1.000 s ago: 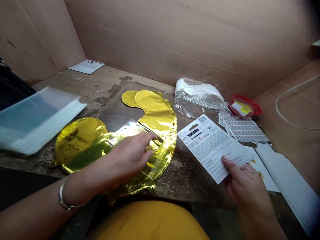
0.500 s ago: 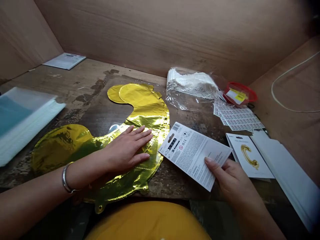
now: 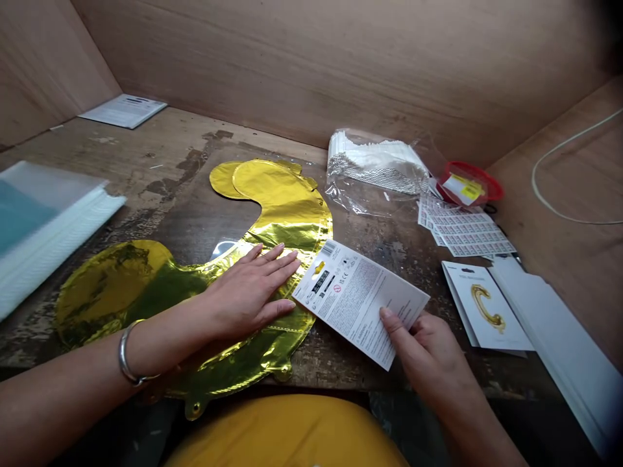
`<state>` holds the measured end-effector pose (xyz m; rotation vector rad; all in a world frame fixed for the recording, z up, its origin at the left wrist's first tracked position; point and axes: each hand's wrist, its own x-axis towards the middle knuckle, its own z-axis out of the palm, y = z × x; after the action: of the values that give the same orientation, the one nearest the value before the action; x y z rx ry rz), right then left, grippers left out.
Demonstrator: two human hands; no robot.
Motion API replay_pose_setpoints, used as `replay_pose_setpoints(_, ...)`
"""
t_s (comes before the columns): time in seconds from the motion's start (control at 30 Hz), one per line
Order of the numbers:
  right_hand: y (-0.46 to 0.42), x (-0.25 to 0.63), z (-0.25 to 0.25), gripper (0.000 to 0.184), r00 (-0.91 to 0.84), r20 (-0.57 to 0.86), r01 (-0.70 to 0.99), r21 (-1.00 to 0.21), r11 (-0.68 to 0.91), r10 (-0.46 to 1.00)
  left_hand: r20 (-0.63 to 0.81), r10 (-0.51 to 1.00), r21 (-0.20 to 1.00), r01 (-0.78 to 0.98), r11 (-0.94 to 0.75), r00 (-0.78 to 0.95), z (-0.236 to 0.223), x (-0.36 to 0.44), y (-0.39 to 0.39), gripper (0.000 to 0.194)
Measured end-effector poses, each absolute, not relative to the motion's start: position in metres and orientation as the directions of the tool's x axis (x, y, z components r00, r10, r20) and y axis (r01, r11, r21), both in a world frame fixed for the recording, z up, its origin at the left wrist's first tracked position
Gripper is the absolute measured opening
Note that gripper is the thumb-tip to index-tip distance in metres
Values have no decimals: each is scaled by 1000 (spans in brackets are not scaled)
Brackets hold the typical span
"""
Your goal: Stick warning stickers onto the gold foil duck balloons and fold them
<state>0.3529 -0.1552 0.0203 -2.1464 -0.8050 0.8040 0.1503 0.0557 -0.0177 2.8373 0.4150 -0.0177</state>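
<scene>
A flat gold foil balloon [image 3: 287, 207], curved like a letter C, lies on the worn wooden table [image 3: 185, 162]. My left hand [image 3: 250, 288] rests flat on it with fingers stretched out, over a clear plastic sleeve [image 3: 228, 250] lying on the foil. My right hand [image 3: 426, 353] pinches the near corner of a white printed card [image 3: 360, 298], thumb on top. The card's far edge overlaps the balloon's right side, close to my left fingertips.
A stack of clear bags [image 3: 43, 227] lies at left. At the back right are a bag of white sticks [image 3: 377, 165], a red lid [image 3: 470, 185] and label sheets [image 3: 462, 230]. More cards with a gold C [image 3: 487, 308] and white sheets [image 3: 564, 344] sit at right. A white cord [image 3: 559, 175] runs along the side wall.
My left hand went from pinching at the sleeve to lying flat on the balloon. My right hand has brought the white card leftward until it overlaps the balloon's edge.
</scene>
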Motion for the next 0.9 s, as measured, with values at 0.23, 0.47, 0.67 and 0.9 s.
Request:
replay_pose_setpoints(0.23,-152,357,25,49,725,-99,476,-643,-600,681,-38,272,286,271,-919,962,-17,150,56,67)
replay_pose_setpoints(0.47,-155,341,28,51,662,-100,524,-647,-554,743,-48,276,277,278,-920,960,-15,150,56,66)
replay_pose_setpoints(0.67,-157,343,27,56,620,-259,373,-733,-569,741,-53,275,280,278,-919,960,-17,151,56,68)
replay_pose_setpoints(0.9,-157,346,20,51,522,-398,108,-847,-521,755,-45,248,303,250,-920,968,-19,150,57,67)
